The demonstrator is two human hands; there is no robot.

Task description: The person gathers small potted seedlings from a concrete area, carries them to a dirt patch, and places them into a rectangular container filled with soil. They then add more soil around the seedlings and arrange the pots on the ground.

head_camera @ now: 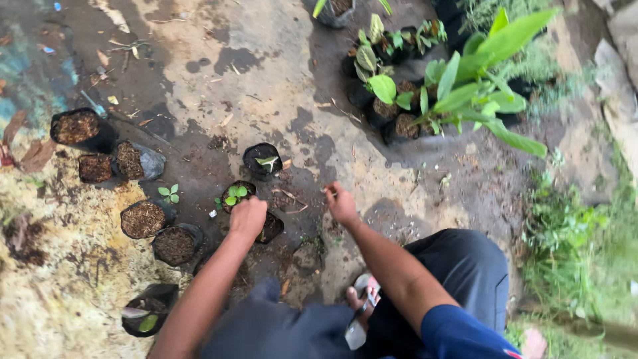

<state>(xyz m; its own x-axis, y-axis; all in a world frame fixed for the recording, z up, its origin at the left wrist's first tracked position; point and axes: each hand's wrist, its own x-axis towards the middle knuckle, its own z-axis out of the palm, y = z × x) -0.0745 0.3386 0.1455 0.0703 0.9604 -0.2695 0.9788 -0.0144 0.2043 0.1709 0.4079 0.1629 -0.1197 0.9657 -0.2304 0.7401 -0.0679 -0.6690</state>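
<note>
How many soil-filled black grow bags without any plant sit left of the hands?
5: one grow bag far left, two below it, two nearer the left hand. Others may be hidden by the arm.

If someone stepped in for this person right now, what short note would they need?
Left hand: closed, resting on a black nursery bag beside the bag with a green seedling.
Right hand: pinching something small; too small to tell what.
Done: two bags near the hands hold seedlings, this one and another.
Left: several soil-filled bags on the left show no plant.
</note>
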